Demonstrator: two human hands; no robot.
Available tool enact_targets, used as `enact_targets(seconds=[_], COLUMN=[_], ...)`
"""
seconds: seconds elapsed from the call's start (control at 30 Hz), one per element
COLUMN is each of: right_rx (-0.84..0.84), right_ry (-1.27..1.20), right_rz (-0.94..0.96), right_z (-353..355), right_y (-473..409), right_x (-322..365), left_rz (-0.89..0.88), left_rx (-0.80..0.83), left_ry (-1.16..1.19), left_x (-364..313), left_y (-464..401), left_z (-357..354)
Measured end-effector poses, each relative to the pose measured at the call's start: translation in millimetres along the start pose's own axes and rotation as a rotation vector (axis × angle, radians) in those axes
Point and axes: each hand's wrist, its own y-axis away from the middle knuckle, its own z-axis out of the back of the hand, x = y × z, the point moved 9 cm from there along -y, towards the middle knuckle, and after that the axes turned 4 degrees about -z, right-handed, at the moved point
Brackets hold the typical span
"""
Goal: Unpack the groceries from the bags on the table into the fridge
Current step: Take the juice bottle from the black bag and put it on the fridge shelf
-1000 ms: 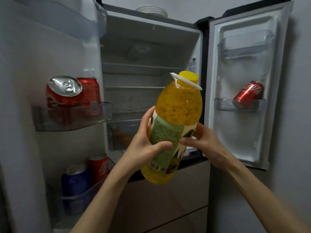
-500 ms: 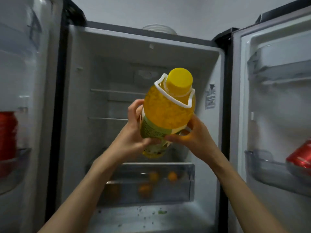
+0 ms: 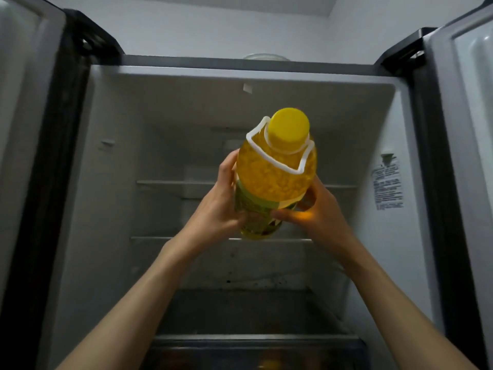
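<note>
Both hands hold one bottle (image 3: 276,172) in front of the open fridge (image 3: 170,108), level with its upper shelves (image 3: 165,182). The left hand (image 3: 220,206) wraps the bottle's left side; its fingers curl round the far side and its thumb lies across the label on the near side. The right hand (image 3: 317,209) grips the lower right side; its thumb (image 3: 290,216) presses on the label near the base; its remaining fingers are hidden behind the bottle. The two hands are close together, one on each side, thumbs nearly meeting. The bottle is tilted, yellow cap (image 3: 288,129) toward the camera, white carry handle (image 3: 277,160) lying over the shoulder; its contents are yellow; its base is just above the edge of the second shelf (image 3: 149,239). Both fridge doors stand open.
</note>
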Motion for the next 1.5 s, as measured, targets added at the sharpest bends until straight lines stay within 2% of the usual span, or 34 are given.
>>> enact_targets(seconds=[0.4,0.6,0.7,0.83,1.0,1.1,1.27,1.4,1.43,1.5], right_rx=[0.017,0.042,0.043,0.083,0.124,0.020,-0.015,-0.083,-0.095,-0.111], right_ry=[0.037,0.263,0.361,0.237,0.023,-0.107,-0.100,-0.040,-0.023,-0.001], right_rz=[-0.031,0.000,-0.059,-0.211,-0.195,-0.172,-0.161,-0.126,-0.122,-0.119], right_z=[-7.0,-9.4,-12.9,-8.9,-0.8,18.3,13.8,14.4,14.8,15.3], right_y=[-16.5,-29.0,-25.6,-6.7,18.1,24.7,25.3,20.8,19.2,16.0], right_x=[-54.6,-57.4,-79.3,-103.9,-97.9,-85.1,-71.2,-68.6,-69.4,-71.5], left_rz=[0.038,0.077,0.060,0.086,0.016,0.039,0.091,0.097,0.110,0.144], left_rx=[0.006,0.063,0.146,0.234,0.316,0.352,0.365,0.332,0.306,0.170], left_ry=[-0.019,-0.099,-0.110,-0.102,-0.209,-0.223,-0.294,-0.520,-0.526,-0.349], left_x=[52.0,79.4,88.8,102.2,100.0,103.3,107.6,104.0,103.3,99.1], left_y=[2.3,3.7,8.9,10.0,-1.6,-2.2,-2.6,-4.1,-2.8,1.8], left_z=[-21.8,-37.8,-50.1,-58.9,-64.9,-68.1,-67.8,-68.3,-67.9,-61.8])
